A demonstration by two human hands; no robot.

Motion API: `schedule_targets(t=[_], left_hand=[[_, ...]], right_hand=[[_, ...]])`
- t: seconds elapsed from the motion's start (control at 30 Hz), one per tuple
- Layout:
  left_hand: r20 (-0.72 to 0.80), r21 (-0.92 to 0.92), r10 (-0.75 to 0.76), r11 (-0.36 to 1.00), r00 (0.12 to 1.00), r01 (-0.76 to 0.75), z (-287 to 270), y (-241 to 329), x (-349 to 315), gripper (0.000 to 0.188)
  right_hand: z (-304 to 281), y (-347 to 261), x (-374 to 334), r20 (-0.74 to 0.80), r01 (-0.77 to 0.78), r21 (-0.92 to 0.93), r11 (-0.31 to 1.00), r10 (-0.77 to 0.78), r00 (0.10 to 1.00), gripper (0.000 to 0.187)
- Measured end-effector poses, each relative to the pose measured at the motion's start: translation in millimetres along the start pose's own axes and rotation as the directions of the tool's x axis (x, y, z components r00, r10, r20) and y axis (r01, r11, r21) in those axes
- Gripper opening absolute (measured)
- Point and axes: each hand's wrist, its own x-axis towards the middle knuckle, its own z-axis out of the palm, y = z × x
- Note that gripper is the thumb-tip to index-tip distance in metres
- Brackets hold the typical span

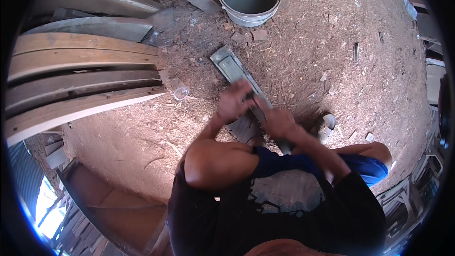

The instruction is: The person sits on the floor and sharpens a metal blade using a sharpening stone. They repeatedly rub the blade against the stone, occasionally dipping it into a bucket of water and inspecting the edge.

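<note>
- Left side: long brown and grey wooden planks lie stacked, their ends pointing toward the middle.
- Lower left: a broad brown panel with a dark edge lies below the planks.
- Just right of the plank ends, a small clear plastic cup rests on the brown floor, which is strewn with shavings and chips.
- Near the middle, a narrow weathered grey board runs diagonally from upper left toward the person; a flat grey rectangular block lies along its top, partly hidden by the hands.
- The left hand is over the block, its forearm slanting up and rightward, fingers bent toward the other hand; motion blurs it, so I cannot tell if it grips anything.
- Above, a round whitish bucket holds murky grey liquid.
- The right hand is curled near the board's closer part, its forearm slanting up-left over blue shorts; what its fingers enclose cannot be made out.
- Below it, the black shirt carries a grey print with black shapes, too unclear to read.
- Far right: wooden scraps are heaped along the rim.
</note>
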Motion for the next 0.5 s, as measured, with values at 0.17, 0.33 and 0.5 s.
schedule_targets(t=[0.17,0.33,0.5], left_hand=[[-0.001,-0.002,0.031,1.0,1.0,-0.031,3.9,-7.5,-1.4,0.053],[0.022,-0.013,0.038,0.999,0.999,-0.038,-55.4,-70.6,92.4,0.061],[-0.047,0.103,0.005,0.995,0.999,0.0,2.6,-2.0,7.0,0.058]], right_hand=[[20.1,9.9,7.6,0.037,-0.047,0.039,0.998,0.045,0.998,0.092],[-55.5,3.2,88.3,-0.136,0.303,0.059,0.951,-0.293,0.946,0.085],[-6.5,14.2,-9.9,-0.083,0.111,-0.028,0.993,-0.113,0.99,0.071]])
